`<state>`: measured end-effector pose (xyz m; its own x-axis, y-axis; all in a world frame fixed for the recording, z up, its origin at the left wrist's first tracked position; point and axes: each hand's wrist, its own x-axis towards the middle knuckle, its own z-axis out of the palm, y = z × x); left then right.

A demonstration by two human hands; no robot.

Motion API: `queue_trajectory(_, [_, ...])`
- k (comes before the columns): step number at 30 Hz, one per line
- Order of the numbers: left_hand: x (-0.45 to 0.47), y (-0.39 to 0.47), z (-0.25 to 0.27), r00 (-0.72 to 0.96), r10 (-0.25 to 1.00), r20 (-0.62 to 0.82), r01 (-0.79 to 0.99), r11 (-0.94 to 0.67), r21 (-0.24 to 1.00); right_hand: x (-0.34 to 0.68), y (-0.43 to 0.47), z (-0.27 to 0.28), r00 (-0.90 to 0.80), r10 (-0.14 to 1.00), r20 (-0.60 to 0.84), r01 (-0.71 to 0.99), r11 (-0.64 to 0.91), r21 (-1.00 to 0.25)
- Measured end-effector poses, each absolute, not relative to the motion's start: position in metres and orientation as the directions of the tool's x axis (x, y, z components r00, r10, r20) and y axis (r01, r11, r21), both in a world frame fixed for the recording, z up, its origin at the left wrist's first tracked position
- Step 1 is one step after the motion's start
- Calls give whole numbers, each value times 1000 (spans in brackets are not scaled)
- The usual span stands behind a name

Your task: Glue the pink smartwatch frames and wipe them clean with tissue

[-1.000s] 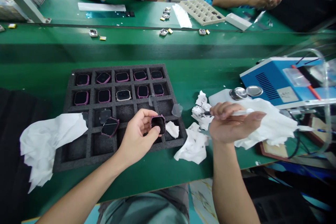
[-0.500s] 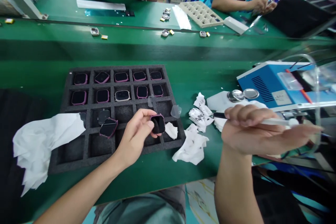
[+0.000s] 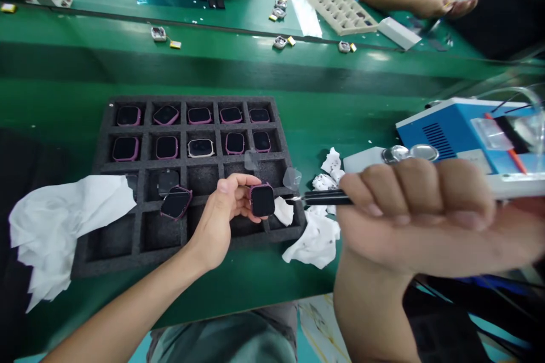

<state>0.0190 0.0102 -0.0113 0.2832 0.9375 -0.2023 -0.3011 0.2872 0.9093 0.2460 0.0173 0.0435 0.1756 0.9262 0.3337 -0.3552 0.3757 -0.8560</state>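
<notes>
My left hand (image 3: 219, 215) is closed round the edges of a smartwatch (image 3: 263, 200) with a purple frame and dark screen, held above the front right of a foam tray (image 3: 142, 226). My right hand (image 3: 419, 204) forms a fist around a slim black pen-like tool (image 3: 327, 197). Its thin metal tip points left, a short way right of the watch; the rest of its body is hidden in my fist. Several other watches (image 3: 166, 147) sit in the tray's two back rows. Another purple watch (image 3: 176, 202) lies tilted across a divider left of my left hand.
White cloth (image 3: 72, 221) covers the tray's left edge. Crumpled, spotted wipes (image 3: 315, 238) lie right of it, near an open round metal tin (image 3: 395, 153) and a blue machine (image 3: 443, 130). Watch cases with batteries (image 3: 158, 34) line the ledge; two co-workers' hands are behind.
My right hand has moved closer and turned from half-open to a fist, bringing the tool's tip left toward the watch. The watch in my left hand has turned more toward the camera.
</notes>
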Motion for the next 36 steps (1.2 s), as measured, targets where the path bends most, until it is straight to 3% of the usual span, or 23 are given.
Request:
queue_trajectory(3, [19, 10, -12, 286, 937, -202, -298, 288, 910, 222, 25, 41, -74, 959, 274, -579, 182, -794])
queue_trajectory(10, [21, 9, -11, 284, 940, -190, -275, 269, 923, 209, 22, 32, -116, 970, 215, -778, 46, -626])
queue_trajectory(16, [21, 9, -11, 292, 938, -189, -264, 269, 926, 208, 35, 20, -194, 878, 438, -800, 116, -588])
queue_trajectory(36, [20, 8, -12, 293, 938, -184, -269, 266, 926, 206, 35, 16, -197, 878, 435, -794, 117, -596])
